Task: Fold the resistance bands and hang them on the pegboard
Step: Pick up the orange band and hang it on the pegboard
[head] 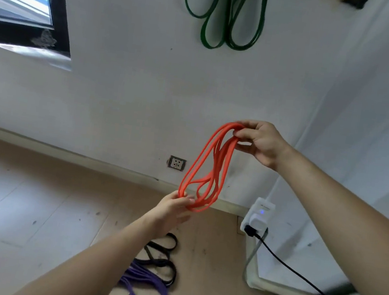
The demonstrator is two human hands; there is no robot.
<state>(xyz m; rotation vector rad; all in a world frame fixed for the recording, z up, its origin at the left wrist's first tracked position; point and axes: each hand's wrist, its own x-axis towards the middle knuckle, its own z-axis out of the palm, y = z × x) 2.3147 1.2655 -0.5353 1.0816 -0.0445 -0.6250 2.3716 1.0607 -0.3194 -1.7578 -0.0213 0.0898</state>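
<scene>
Orange resistance band: folded into several loops, held in the air in front of the wall. Right hand: grip closed, fingers and thumb pinching the upper bend. Left hand: grip curled round the lower loops. Green band hangs on the wall above. Black band and purple band lie on the floor below.

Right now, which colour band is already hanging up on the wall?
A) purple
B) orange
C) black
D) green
D: the green band hangs high on the wall, while the left hand and right hand hold the orange band, and the purple band and black band lie on the floor.
</scene>
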